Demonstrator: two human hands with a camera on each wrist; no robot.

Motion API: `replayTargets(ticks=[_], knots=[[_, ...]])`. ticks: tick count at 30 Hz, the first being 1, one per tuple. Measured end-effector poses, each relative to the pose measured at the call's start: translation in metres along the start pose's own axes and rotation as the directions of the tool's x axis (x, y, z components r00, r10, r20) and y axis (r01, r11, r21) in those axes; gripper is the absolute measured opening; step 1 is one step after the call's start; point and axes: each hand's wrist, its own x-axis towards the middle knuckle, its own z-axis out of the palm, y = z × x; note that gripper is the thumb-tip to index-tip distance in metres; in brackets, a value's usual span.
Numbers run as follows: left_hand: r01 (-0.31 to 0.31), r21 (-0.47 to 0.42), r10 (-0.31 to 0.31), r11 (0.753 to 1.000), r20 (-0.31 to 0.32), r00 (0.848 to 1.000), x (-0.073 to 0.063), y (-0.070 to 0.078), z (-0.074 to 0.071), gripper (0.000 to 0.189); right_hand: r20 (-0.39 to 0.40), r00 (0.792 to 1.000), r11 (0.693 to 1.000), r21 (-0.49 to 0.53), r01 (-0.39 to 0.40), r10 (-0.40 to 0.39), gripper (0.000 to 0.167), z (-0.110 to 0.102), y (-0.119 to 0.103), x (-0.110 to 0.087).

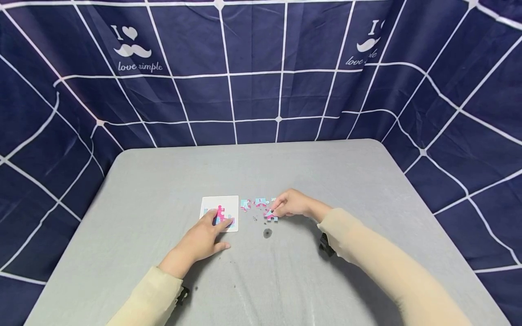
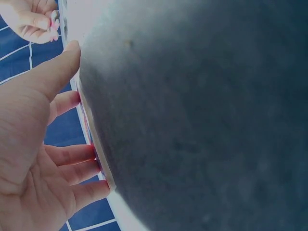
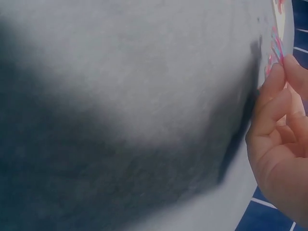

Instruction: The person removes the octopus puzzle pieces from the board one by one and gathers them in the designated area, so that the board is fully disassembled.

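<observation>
My left hand point(image 1: 205, 235) rests with spread fingers on a white puzzle board point(image 1: 208, 201), its fingertips on the pink and blue pieces point(image 1: 220, 213) laid in it. In the left wrist view those fingertips press along the board's edge point(image 2: 102, 151), with the thumb held apart. To the right of the board, my right hand point(image 1: 291, 203) pinches a pink and blue puzzle piece point(image 1: 268, 213) between thumb and forefinger. That piece overlaps another in the head view. The right wrist view shows the pinched piece point(image 3: 278, 48) at the fingertips, the other fingers curled in.
Two loose puzzle pieces, one beside the board point(image 1: 245, 204) and one farther right point(image 1: 261, 202), lie on the grey table point(image 1: 253, 170). Part of another shows behind the right hand. A dark spot point(image 1: 267, 233) marks the cloth. Blue checked curtains point(image 1: 257, 95) surround the table.
</observation>
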Motion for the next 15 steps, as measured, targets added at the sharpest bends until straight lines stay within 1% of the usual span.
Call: replayTargets(ticks=[6,11,15], knots=[[0.0,-0.013,0.0,1.0,-0.01,1.0,-0.0003,0.0001,-0.0002,0.063,0.002,1.0,1.0,-0.014,-0.015,0.015,0.017,-0.003,0.0047,-0.0041],[0.002,-0.002,-0.002,1.0,0.004,1.0,0.0004,-0.0006,0.001,0.063,-0.029,0.999,0.999,-0.031,-0.039,0.038,0.015,-0.0038,0.008,-0.0056],[-0.002,0.002,0.002,1.0,0.002,1.0,0.0006,-0.0013,0.0019,0.063,-0.045,0.997,0.998,-0.04,-0.057,0.055,0.015,-0.0039,0.0078,-0.006]])
